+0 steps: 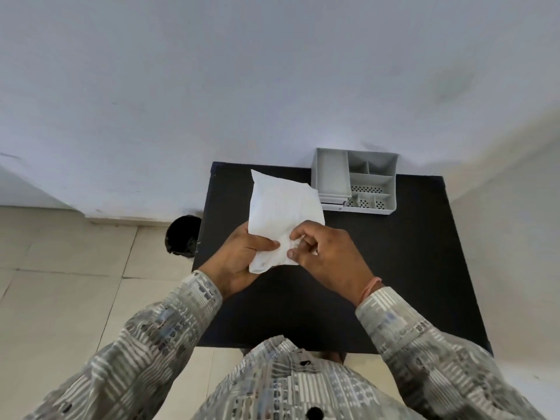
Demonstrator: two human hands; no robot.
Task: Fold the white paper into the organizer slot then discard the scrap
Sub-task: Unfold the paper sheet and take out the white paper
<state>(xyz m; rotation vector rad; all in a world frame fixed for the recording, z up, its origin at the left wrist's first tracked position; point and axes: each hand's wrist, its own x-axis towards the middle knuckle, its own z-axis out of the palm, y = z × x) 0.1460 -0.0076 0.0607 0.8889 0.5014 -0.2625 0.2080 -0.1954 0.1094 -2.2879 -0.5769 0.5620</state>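
A crumpled white paper (pixel 280 207) is held up above the black table (pixel 394 253), its top corner pointing away from me. My left hand (pixel 242 256) grips its lower left part from underneath, thumb on top. My right hand (pixel 324 253) pinches its lower right edge with the fingertips. The grey organizer (pixel 391 189) with several compartments stands at the table's far right, just right of the paper. Its slots look empty.
A black bin (pixel 183 236) with a dark liner stands on the tiled floor by the table's left edge. A white wall runs behind the table. My patterned sleeves and torso fill the lower view.
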